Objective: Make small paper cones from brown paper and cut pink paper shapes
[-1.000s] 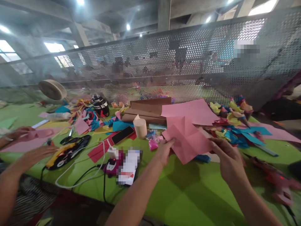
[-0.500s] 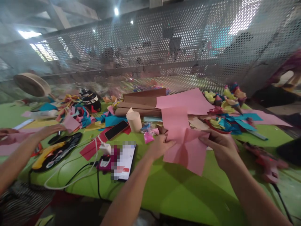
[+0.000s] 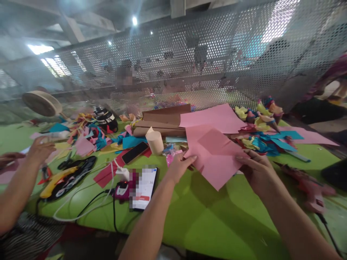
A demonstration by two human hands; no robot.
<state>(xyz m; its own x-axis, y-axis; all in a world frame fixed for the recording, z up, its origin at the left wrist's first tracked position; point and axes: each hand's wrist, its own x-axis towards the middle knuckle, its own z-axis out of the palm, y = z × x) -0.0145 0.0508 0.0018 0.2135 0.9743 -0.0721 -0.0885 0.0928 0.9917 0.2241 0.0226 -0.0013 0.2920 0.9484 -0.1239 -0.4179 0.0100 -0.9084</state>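
Between my hands is a pink sheet of paper (image 3: 217,162), held just above the green table (image 3: 189,216) with one corner pointing toward me. My left hand (image 3: 179,166) pinches its left corner between thumb and fingers. At the right corner, my right hand (image 3: 253,164) grips it the same way. A darker pink square patch shows on the sheet's upper middle. Behind it lies a larger pink sheet (image 3: 214,117) on folded brown paper (image 3: 162,119). Close to my left hand are a cream paper roll (image 3: 155,142) and a small pink packet (image 3: 170,159).
A lit phone (image 3: 145,189), a purple power socket (image 3: 123,189) and looping cables lie left of my arm. A pink glue gun (image 3: 311,191) rests at the right. Crumpled paper pieces (image 3: 255,142) sit behind. A co-worker's hands (image 3: 40,150) work at far left, near a yellow-and-black tool (image 3: 59,180).
The pink paper in my hands has turned so a corner points toward me, and its lower edge has risen slightly. At far left, the co-worker's near hand has moved left and lost its pink piece.
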